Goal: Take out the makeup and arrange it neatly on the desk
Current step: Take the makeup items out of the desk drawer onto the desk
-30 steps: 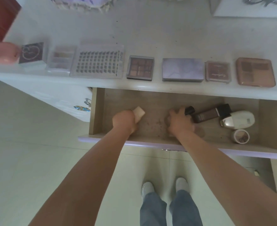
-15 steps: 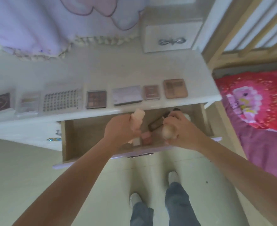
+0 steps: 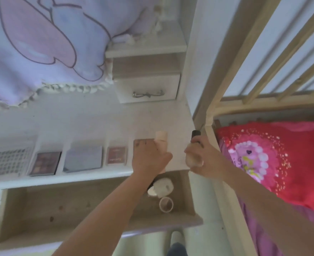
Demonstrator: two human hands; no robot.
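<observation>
Since the earlier frames both hands have come up out of the drawer point(image 3: 186, 193) and now hover over the right end of the desk point(image 3: 89, 117). The left hand point(image 3: 148, 157) holds a pale beige tube point(image 3: 161, 140), fingers wrapped round its lower part, just over the brown palette point(image 3: 140, 142) that closes the row along the front edge. The right hand point(image 3: 201, 157) grips a dark-capped bottle point(image 3: 195, 134) together with a rounded beige thing point(image 3: 192, 160), perhaps a sponge; the blur does not let me be sure. It is close to the right front corner of the desk, beside the bed frame point(image 3: 226, 100).

Further left along the front edge lie the pink palette point(image 3: 116, 155), the lilac case point(image 3: 84, 158), the dark eyeshadow palette point(image 3: 45, 162) and the clear tray point(image 3: 7, 161). A white compact point(image 3: 162, 185) and a small round pot point(image 3: 166, 204) remain in the drawer's right end.

The risk, I think, is in the little free space at this corner: a tall tube set upright may tip onto the brown palette or roll off the edge into the open drawer. The right hand carries two things, so one may slip when the other is released.
</observation>
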